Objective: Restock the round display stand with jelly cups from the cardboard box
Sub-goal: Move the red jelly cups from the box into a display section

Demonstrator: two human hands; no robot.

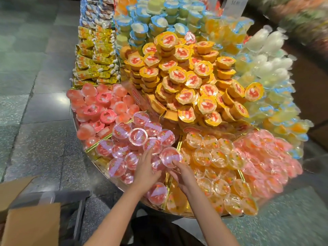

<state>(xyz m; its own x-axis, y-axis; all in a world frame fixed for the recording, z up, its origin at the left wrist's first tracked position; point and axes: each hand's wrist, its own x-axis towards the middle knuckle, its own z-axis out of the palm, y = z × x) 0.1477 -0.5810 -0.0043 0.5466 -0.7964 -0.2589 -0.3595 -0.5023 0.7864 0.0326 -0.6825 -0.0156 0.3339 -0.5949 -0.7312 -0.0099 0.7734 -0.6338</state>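
Brown cardboard box (32, 226) at the lower left, flaps open, standing on the grey tiled floor (26, 86) apart from the stand. Nearer the middle, two bare forearms reaching up onto the round display stand with its gold-edged rim (99, 167). Left hand (145, 170) laid palm-down on the clear-lidded pink jelly cups (136, 139) in the front-left compartment, fingers straight and spread, closed around nothing. Right hand (183, 174) just beside it, fingers stretched forward with the fingertips touching one pink jelly cup with a clear lid (170, 157) at the divider; whether pinching it, cannot tell. To the right, orange jelly cups in clear plastic (213, 157), then blurred pink-orange ones (266, 157). Left and further back, pink-lidded peach cups (99, 107). Behind, a heaped mound of yellow-lidded cups with red print (191, 82). Beyond that, yellow wrapped packets (94, 59), blue-lidded pale cups (152, 22) and clear whitish pouches (266, 55).
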